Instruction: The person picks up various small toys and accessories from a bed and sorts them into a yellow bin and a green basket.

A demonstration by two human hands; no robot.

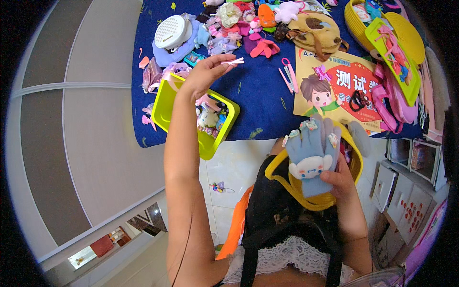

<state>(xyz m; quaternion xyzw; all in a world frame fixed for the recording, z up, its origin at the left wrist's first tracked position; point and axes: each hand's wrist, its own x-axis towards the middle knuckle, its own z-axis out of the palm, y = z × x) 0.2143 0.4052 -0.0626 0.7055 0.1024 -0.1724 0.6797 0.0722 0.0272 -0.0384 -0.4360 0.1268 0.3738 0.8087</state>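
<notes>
Between its fingertips my left hand holds a small pale pink clip, stretched out above the dark blue cloth. Beneath that wrist a lime-green plastic bin sits tilted at the cloth's edge, with small plush toys in it. My right hand grips a pair of grey-blue knitted gloves bearing a white plush face and small figures on the fingers. The gloves are over a yellow woven basket at my lap; they hide much of its inside.
Hair accessories and soft toys pile at the back of the blue cloth. A pink stapler lies beside a printed paper folder. A lime-green lid and another yellow basket stand right. A small trinket is on the floor.
</notes>
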